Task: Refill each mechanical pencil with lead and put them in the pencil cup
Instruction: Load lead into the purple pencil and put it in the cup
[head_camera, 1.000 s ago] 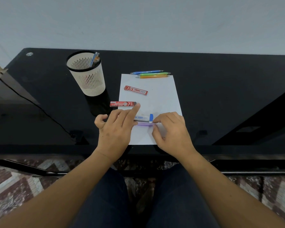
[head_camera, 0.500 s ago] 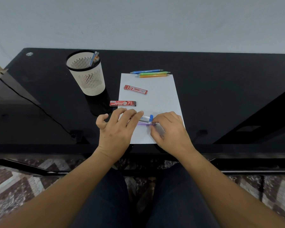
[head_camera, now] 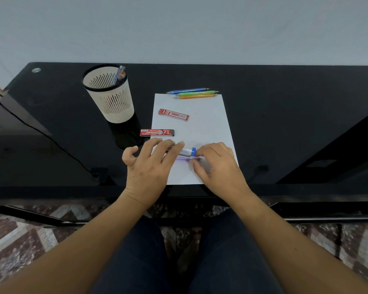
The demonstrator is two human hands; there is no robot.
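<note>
Purple pencil (head_camera: 186, 159) lying on paper (head_camera: 202, 132) near desk (head_camera: 285, 124) front, lead tube (head_camera: 188, 151) just behind it, right hand (head_camera: 218, 167) pinching pencil's right end with curled fingers, left hand (head_camera: 149, 168) fingers spread, laid over both, cup (head_camera: 109, 96) back left, three pencils (head_camera: 194, 93) at paper's far edge

The place is a desk area in a plain room, a home study or small office. A glossy black desk (head_camera: 285, 124) stands against a bare pale wall (head_camera: 179, 28). Stationery lies on it: a slotted pencil cup (head_camera: 113, 102), a sheet of paper (head_camera: 200, 132), two red lead boxes (head_camera: 173, 115) and coloured pencils (head_camera: 191, 94). The floor (head_camera: 19, 240) is patterned tile in brown and white. A person sits at the desk in dark trousers (head_camera: 136, 262).
</note>
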